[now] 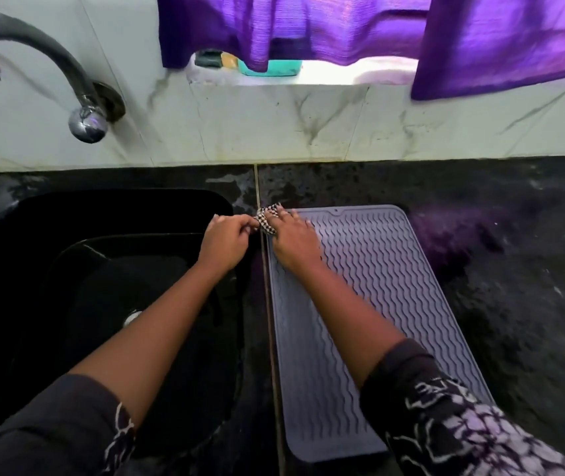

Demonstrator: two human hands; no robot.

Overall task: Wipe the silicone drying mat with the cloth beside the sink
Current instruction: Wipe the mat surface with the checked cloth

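Observation:
A grey silicone drying mat with wavy ridges lies lengthwise on the black counter, right of the sink. A small black-and-white checked cloth sits bunched at the mat's far left corner. My left hand pinches the cloth's left end from over the sink's edge. My right hand rests on the mat's far left part with its fingers on the cloth's right end. Most of the cloth is hidden between the two hands.
A black sink lies to the left, with a grey tap curving out from the marble wall. The dark wet counter extends to the right. Purple curtains hang over a sill holding a teal container.

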